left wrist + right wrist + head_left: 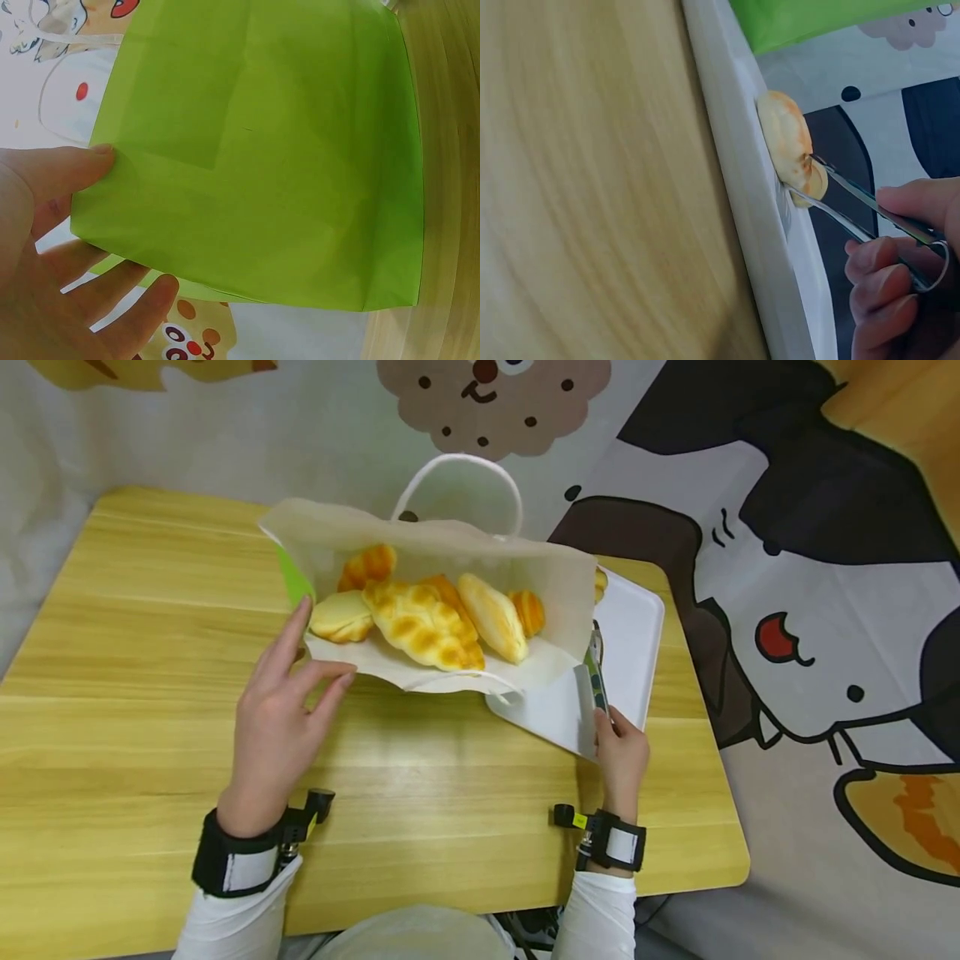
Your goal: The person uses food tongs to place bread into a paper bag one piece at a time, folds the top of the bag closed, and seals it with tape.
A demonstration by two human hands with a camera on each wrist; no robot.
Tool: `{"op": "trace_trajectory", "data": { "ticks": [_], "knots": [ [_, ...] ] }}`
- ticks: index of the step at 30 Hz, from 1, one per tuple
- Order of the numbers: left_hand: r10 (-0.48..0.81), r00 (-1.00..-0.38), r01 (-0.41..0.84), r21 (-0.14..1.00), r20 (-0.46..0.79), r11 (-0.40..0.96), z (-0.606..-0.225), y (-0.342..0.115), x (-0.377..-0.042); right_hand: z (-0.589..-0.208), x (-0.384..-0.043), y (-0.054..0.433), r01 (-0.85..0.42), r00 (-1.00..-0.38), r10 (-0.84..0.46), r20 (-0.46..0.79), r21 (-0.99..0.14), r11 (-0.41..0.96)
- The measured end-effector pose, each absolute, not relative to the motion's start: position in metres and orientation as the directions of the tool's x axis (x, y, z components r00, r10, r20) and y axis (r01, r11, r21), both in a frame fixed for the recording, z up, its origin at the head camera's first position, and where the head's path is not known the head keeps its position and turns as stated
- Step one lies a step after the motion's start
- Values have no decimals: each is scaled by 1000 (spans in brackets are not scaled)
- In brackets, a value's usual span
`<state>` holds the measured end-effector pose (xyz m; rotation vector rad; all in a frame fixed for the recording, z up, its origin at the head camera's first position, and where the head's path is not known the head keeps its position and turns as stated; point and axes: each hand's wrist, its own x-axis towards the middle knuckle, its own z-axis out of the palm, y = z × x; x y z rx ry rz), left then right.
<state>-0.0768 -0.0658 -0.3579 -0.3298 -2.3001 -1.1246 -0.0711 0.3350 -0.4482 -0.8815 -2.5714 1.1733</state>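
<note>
A green paper bag (255, 172) with a pale inside and white handles stands upright on the table, mouth toward the head view. Inside show several breads, one a braided golden loaf (423, 622). My left hand (273, 718) pinches the bag's rim at its front left corner, thumb outside, other fingers spread along the side. To the right, my right hand (622, 752) grips metal tongs (862, 214). The tips of the tongs reach both sides of a pale bread roll (786, 139) over the white tray (633, 618); in the head view the bag mostly hides that roll.
The wooden table (420, 827) extends in front of the bag and to its left. The bag overlaps the tray's left part in the head view. A cloth with cartoon animals (847, 635) hangs behind and to the right of the table.
</note>
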Motion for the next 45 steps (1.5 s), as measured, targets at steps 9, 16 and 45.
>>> {"op": "trace_trajectory", "data": {
  "ticks": [9, 16, 45],
  "knots": [
    [-20, -817, 446, 654, 576, 611, -358, -65, -77, -456, -60, 338, 407, -765, 642, -45, -807, 428],
    [-24, -816, 446, 656, 577, 609, -359, -66, -76, -459, -49, 343, 376, -736, 676, -47, -858, 349],
    [0, -822, 438, 631, 570, 640, -360, -68, -76, -424, -31, 349, 124, -699, 714, 28, -979, 160]
  ]
}}
